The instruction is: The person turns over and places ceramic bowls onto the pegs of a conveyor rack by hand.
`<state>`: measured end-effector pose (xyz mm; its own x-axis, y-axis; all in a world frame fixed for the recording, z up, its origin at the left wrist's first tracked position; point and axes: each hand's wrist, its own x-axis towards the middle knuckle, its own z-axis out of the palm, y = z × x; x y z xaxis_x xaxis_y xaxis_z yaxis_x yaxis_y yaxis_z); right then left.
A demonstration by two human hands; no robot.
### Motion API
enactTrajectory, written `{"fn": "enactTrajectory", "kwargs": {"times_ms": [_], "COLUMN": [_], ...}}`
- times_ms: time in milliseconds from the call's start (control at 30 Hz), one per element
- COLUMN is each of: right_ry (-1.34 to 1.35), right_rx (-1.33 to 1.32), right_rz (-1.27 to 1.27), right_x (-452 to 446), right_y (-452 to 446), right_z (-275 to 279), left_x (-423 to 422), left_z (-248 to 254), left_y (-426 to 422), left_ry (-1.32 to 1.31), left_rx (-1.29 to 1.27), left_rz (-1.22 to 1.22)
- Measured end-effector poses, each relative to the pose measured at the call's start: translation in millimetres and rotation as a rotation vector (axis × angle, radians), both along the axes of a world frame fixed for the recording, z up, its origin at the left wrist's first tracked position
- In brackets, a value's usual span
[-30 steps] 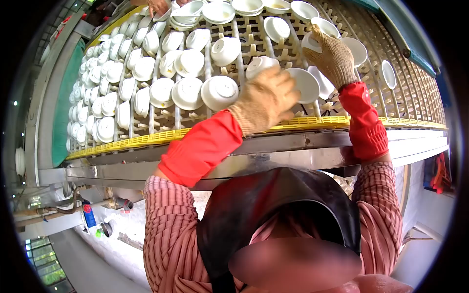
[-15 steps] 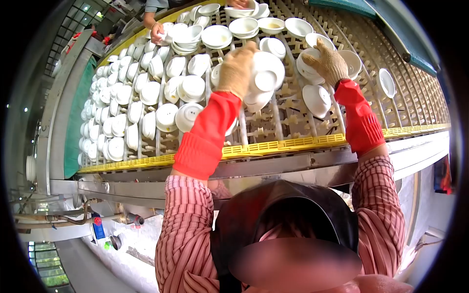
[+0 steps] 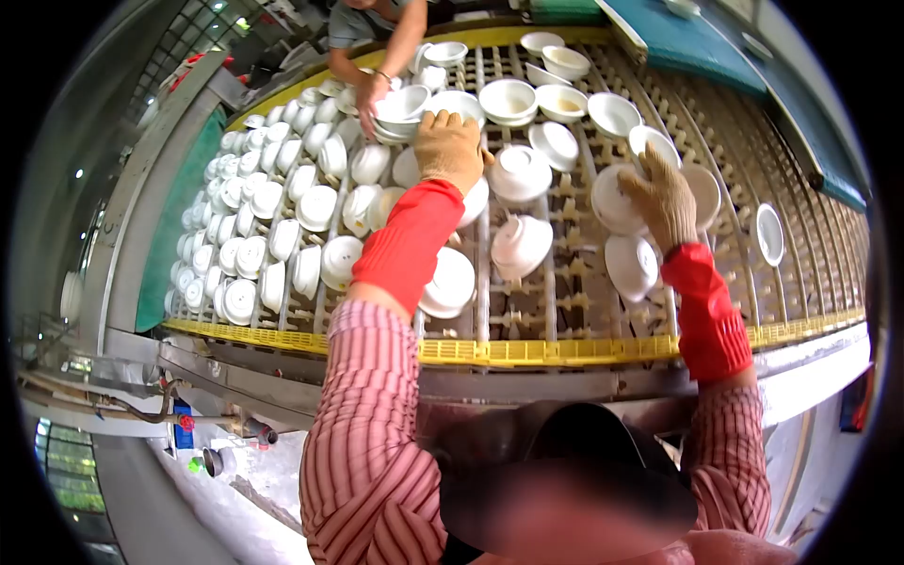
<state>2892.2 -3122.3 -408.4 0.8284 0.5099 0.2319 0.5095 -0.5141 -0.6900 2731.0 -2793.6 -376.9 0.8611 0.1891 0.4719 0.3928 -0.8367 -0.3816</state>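
Note:
My left hand [image 3: 452, 149], in a tan glove with a red cuff, is closed at the near rim of a white bowl [image 3: 459, 103]. Its fingers are bent together and partly hide the rim. Just right of it, an overturned white bowl [image 3: 521, 174] rests on the pegged rack. My right hand [image 3: 667, 200], gloved the same way, is bent around the edge of a white bowl [image 3: 614, 200], thumb on its side; its palm side is hidden. Another bowl [image 3: 702, 196] stands close to its right, and a tilted bowl [image 3: 632, 267] lies below.
Rows of overturned bowls [image 3: 318, 207] fill the left of the pegged rack, which has a yellow edge strip [image 3: 546, 352]. A co-worker's hand [image 3: 370, 99] touches stacked bowls [image 3: 400, 110] at the back. A teal belt [image 3: 687, 52] runs along the upper right.
My left hand has left the bowls it was on and moved up-left to the back row. My right hand stays by the same bowls. The view has shifted; the co-worker's arm reaches further in.

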Motion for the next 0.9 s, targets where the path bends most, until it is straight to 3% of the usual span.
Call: {"fn": "enactTrajectory", "kwargs": {"times_ms": [100, 133, 200, 267, 300, 367, 433, 500, 567, 700, 733, 767, 800, 833, 867, 900], "right_ry": [-0.028, 0.009, -0.007, -0.096, -0.11, -0.243, -0.112, 0.045, 0.227, 0.487, 0.786, 0.344, -0.136, -0.27, -0.406, -0.376], "right_rx": [0.07, 0.208, 0.152, 0.034, 0.141, 0.106, 0.112, 0.137, 0.186, 0.229, 0.384, 0.324, 0.301, 0.228, 0.162, 0.141], "right_rz": [-0.01, 0.048, 0.127, 0.204, 0.232, 0.253, 0.229, 0.214, 0.202, 0.197, 0.196, 0.385, 0.461, 0.462, 0.457, 0.433], "right_x": [-15.4, -15.7, -34.7, -56.7, -68.4, -72.0, -64.9, -59.9, -53.5, -58.7, -63.5, -38.6, -14.1, -7.2, -1.1, -0.1], "right_y": [3.6, 5.9, 6.5, 12.1, 14.9, 14.6, 14.5, 14.5, 15.7, 14.9, 11.6, 4.9, -0.9, -9.3, -17.5, -22.4], "right_z": [3.6, -4.4, 9.2, 13.3, 4.5, -7.8, -3.9, -1.7, -4.0, 3.5, 16.7, -18.7, -52.5, -52.3, -50.6, -41.8], "left_x": [16.0, 25.9, 36.4, 39.9, 40.2, 43.1, 44.7, 29.7, 14.3, -8.6, -18.1, -31.5, -46.1, -67.3, -78.9, -95.8], "left_z": [-12.8, -19.4, -26.2, -16.2, -10.2, -7.1, -11.9, 9.7, 25.1, 27.2, 26.9, 34.6, 24.4, 38.9, 29.3, 28.7], "left_y": [38.1, 49.5, 55.7, 38.3, 30.2, 22.8, 11.0, -22.6, -59.1, -89.9, -99.1, -114.2, -104.1, -123.3, -103.2, -109.4], "left_ry": [0.111, 0.151, 0.249, 0.259, 0.263, 0.008, -0.411, -0.55, -0.581, -0.44, -0.441, -0.429, -0.274, -0.246, -0.089, 0.025], "left_rx": [0.03, 0.074, 0.153, -0.059, -0.165, -0.526, -0.928, -1.188, -1.343, -1.196, -1.355, -1.532, -1.036, -1.161, -0.643, -0.761], "left_rz": [0.102, 0.127, 0.181, 0.236, 0.264, 0.151, 0.097, 0.003, -0.087, -0.377, -0.39, -0.402, -0.605, -0.532, -0.653, -0.574]}}
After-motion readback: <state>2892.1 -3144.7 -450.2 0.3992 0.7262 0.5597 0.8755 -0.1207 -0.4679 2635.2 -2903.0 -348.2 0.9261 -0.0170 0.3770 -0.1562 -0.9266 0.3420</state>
